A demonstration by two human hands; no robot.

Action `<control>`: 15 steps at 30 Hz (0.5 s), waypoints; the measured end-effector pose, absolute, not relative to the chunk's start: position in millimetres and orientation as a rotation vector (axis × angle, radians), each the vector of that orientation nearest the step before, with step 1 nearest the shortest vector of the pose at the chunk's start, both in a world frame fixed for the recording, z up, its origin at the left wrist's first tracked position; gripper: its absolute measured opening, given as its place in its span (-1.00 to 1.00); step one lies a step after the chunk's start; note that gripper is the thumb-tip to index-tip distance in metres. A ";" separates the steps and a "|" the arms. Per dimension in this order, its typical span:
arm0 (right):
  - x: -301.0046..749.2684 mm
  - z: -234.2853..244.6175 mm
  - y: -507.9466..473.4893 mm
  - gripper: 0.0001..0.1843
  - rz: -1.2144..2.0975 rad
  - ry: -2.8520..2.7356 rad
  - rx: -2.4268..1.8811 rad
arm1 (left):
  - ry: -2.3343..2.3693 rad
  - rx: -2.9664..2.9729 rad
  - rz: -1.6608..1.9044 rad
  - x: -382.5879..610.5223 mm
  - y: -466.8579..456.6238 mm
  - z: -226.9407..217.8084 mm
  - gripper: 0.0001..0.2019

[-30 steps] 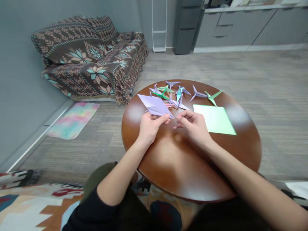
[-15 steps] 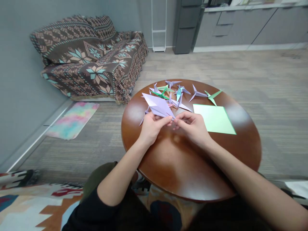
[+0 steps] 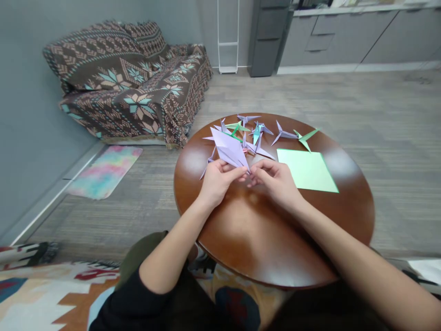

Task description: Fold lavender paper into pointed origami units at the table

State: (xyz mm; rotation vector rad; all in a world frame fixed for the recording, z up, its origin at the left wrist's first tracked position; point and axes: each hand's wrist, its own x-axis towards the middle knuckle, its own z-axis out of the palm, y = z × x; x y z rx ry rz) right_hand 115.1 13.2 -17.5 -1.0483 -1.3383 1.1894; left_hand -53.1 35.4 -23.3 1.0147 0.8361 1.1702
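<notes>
A purple sheet of origami paper (image 3: 228, 148), folded into a long kite-like diamond, is held above the round brown table (image 3: 248, 239). My left hand (image 3: 217, 181) pinches its near end between thumb and fingers. At the narrow tip, my right hand (image 3: 272, 178) closes thumb and fingertips on the same paper. Beyond the hands lie several folded paper cranes, among them a purple one (image 3: 283, 133), a light green one (image 3: 306, 139) and a teal one (image 3: 257, 132). To the right of my right hand lies light green square paper (image 3: 307, 170), flat on the table.
A sofa (image 3: 138, 87) under a patterned cover stands at the back left, with a pastel mat (image 3: 105, 171) on the floor before it. Grey cabinets (image 3: 344, 39) line the far right wall. My legs are under the table's near edge.
The folded purple paper has turned a little, its far point swinging right and more upright. Both hands keep hold near its tip and have barely moved.
</notes>
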 end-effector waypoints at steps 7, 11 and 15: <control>114.8 -20.0 14.6 -0.71 1.246 -1.333 -1.047 | 0.846 1.022 1.166 -53.8 35.8 -23.6 -0.69; 114.2 -20.2 11.2 -0.66 1.101 -1.378 -0.991 | 0.843 0.993 1.175 -51.4 33.5 -22.1 -0.68; 115.3 -21.0 8.5 -0.69 0.964 -1.491 -0.996 | 0.853 0.901 1.117 -51.1 31.6 -20.0 -0.68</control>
